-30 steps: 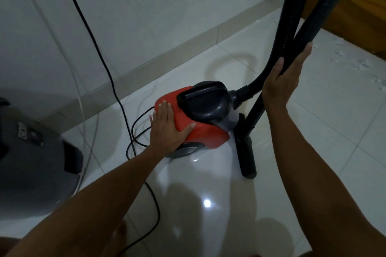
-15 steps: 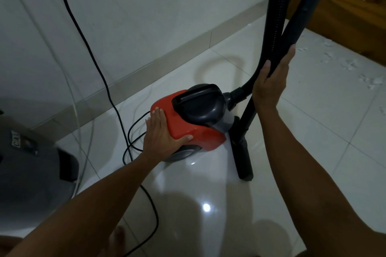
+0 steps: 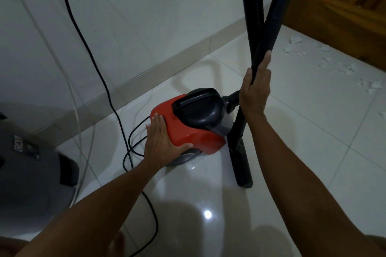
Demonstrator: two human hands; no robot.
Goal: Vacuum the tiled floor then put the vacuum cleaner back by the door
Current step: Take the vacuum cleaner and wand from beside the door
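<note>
A red vacuum cleaner (image 3: 194, 133) with a dark grey handle stands on the glossy tiled floor (image 3: 313, 152) near the wall. My left hand (image 3: 161, 142) lies flat on its rear left corner, fingers straight, thumb along the side. Its black ribbed hose (image 3: 251, 6) and black wand (image 3: 273, 19) rise steeply and cross. My right hand (image 3: 255, 87) holds them where they cross, thumb on the left, fingers extended up the wand. The wand's lower end (image 3: 242, 169) rests on the tile right of the body.
A black power cord (image 3: 92, 54) hangs down the white wall and loops on the floor behind the vacuum. A grey round appliance (image 3: 31, 173) stands at the left. A wooden door (image 3: 344, 6) is at the top right, with white scraps (image 3: 346, 69) scattered on the tiles before it.
The view has shifted slightly, so vacuum and hands sit a bit lower and more to the left. Both hands keep the same hold. The vacuum has not visibly moved on the floor.
</note>
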